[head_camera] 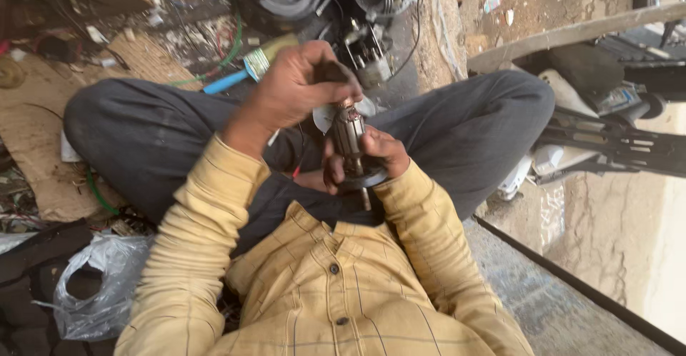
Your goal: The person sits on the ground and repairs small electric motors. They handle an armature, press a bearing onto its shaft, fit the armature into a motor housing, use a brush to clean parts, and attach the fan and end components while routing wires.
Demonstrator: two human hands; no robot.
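Cluttered workshop floor; left hand point(296, 88) and right hand point(379, 157) grip motor armature point(348, 136), its lower end hidden.

Crumpled clear plastic bag point(96, 284), lower left.

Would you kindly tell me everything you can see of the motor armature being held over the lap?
The motor armature is a dark, ribbed metal cylinder with coppery windings near its top, standing roughly upright. A pale fan disc sits at its upper end, a dark round part at its lower end, with a thin shaft poking out below. The right hand grips its lower body; the left hand closes over its top. It looks worn and dusty.
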